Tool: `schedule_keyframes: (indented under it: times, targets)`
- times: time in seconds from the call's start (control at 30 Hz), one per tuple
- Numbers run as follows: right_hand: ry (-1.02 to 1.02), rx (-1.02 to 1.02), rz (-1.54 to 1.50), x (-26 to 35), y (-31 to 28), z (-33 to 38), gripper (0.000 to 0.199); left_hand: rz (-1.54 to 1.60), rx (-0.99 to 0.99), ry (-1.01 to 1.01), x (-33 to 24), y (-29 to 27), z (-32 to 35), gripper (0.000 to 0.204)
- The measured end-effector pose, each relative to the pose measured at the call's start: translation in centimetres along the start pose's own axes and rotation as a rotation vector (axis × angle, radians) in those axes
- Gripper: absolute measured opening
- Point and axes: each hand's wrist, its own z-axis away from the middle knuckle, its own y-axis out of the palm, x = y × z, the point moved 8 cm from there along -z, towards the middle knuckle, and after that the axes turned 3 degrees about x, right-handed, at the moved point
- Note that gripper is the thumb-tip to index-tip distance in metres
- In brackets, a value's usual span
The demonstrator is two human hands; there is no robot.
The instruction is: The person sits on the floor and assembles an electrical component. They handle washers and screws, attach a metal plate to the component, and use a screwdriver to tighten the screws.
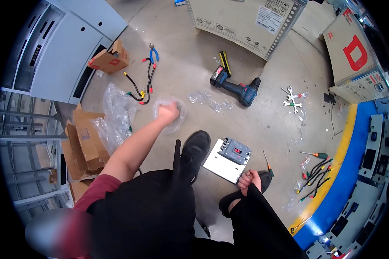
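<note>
My left hand [168, 113] reaches down into a translucent round plastic tub or bag [177, 124] on the floor; its fingers are hidden inside. My right hand [249, 179] is closed, fingers curled, beside my right shoe and trouser leg; whatever it may hold is too small to make out. Just beyond it lies a grey moulded-case circuit breaker [236, 150] with a red toggle, resting on a white plate [220, 166]. A screwdriver [268, 164] with an orange and green handle lies to the right of the breaker, close to my right hand.
Ahead lie a blue cordless drill [242, 92], a yellow-black tool [224, 63], blue-handled pliers [153, 54] and black cables [149, 82]. Wrenches [292, 100] and more cables [317, 177] are on the right. Plastic wrap [116, 112] and cardboard boxes [88, 149] crowd the left; a crate [242, 26] stands ahead.
</note>
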Motion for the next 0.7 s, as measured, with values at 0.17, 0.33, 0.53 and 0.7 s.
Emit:
schedule_keyframes:
  times: [0.17,0.33,0.53,0.7]
  targets:
    - [0.103,0.119,-0.002,-3.4,3.9,-1.8,0.027,0.676,-0.183,-0.07,17.2,1.6,-0.9,0.033]
    - [-0.004,-0.002,0.019,-0.6,0.6,-0.2,0.026,1.496,0.415,-0.164,6.2,3.9,-1.0,0.024]
    - [0.004,0.01,0.028,-0.7,0.7,-0.4,0.026,2.257,0.527,-0.395,5.5,4.8,1.2,0.025]
    - [0.003,0.054,0.036,-0.6,0.4,-0.7,0.026,2.403,0.388,-0.473,4.3,3.7,3.1,0.038]
